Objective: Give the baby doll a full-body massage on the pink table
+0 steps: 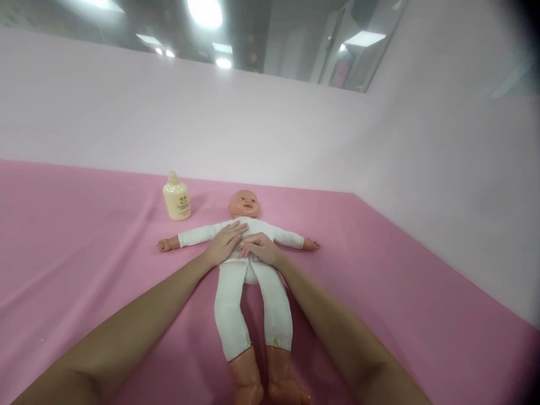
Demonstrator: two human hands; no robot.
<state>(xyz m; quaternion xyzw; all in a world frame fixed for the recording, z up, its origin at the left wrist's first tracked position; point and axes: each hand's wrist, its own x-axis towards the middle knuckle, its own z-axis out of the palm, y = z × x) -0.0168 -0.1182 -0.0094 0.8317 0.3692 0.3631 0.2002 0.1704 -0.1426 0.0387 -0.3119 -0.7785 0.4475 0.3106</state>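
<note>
a doll [275, 315] lies on its back on a pink cover [105, 247], in the middle of the view, its head pointing away from the person and its feet toward them; its torso, upper legs and most of its arms are white cloth, while the head, hands and lower legs are smooth and tan; its arms stretch out to both sides, the legs are slightly apart, and the feet reach the lower edge of the view; small brownish marks show at the ends of both white legs.

the person's left hand [228, 243] lies palm down on the doll's chest, its fingers nearly straight and close together, pointing up toward the neck; it is flat and loose, with no grasp on anything; the right hand [259, 246] rests lower on the doll's torso, just beside the left, its fingers bent and turned inward; i cannot tell whether those fingers pinch any of the white cloth or only rest on it; both bare forearms come in from the lower corners, one on each side of the doll's legs.

a pale yellow bottle [177, 199] with dark print stands upright on the cover, left of the doll's head and apart from it; behind is a pale wall [211, 124], with a glass panel [291, 39] above it showing bright lights.
</note>
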